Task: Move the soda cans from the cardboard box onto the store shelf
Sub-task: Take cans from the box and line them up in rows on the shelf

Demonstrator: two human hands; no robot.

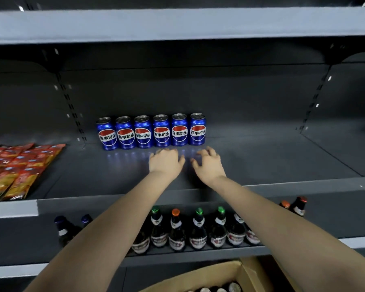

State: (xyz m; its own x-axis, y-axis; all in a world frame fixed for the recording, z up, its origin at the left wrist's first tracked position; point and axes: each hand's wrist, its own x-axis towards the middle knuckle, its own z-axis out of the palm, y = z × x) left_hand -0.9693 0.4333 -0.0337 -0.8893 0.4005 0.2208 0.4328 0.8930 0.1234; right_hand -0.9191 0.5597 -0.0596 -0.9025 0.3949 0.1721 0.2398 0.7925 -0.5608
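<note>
Left edge of frame: red snack packets (19,167), lying flat, no part of the job. Centre left: six blue soda cans (152,132) in one row at the back of the store shelf (261,159), sides touching or nearly so, each upright, long axis vertical, tab end up, logo facing the viewer. Centre: left hand (165,161), empty, fingers loosely spread, palm down just before the row. Beside it is the right hand (209,164), likewise empty and spread. Contact with the shelf cannot be told. Bottom right: cardboard box (209,272), open, boxed cans (233,287) showing their tops. Judged step: fetching more. These are best set upright against the sixth can, logos forward, without nudging the row.
</note>
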